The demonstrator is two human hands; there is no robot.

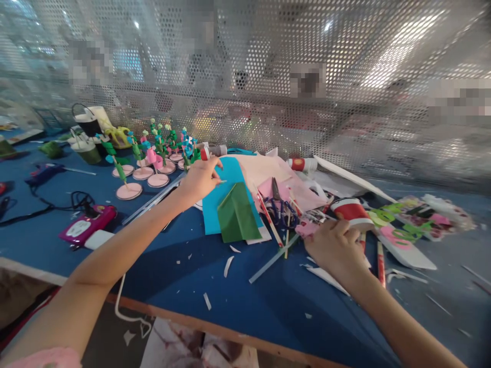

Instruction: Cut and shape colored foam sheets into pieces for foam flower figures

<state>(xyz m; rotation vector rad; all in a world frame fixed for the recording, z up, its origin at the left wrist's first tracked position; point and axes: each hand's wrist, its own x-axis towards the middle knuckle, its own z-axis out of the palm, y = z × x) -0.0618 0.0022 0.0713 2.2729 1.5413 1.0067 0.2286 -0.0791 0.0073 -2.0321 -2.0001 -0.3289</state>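
Note:
My left hand [201, 180] hovers over the left edge of a blue paper sheet [210, 209], fingers bent inward. A tiny pale bit shows at its fingertips, too small to name. On the blue sheet lies a creased green paper piece [238, 214]. My right hand [337, 245] reaches into the pile on the right with curled fingers. Beside its thumb is a pink paper piece [306, 228], and just behind the knuckles lies a red and white paper cup [351, 210]. What the right fingers grip is hidden. Scissors [283, 212] with dark blue handles lie between the hands.
Paper flowers on round pink bases [129, 191] stand at the back left. A magenta device [86, 225] with a cable sits in front of them, and a glue gun [46, 174] lies farther left. Paper scraps [228, 266] litter the blue table. Perforated metal [245, 76] closes the back.

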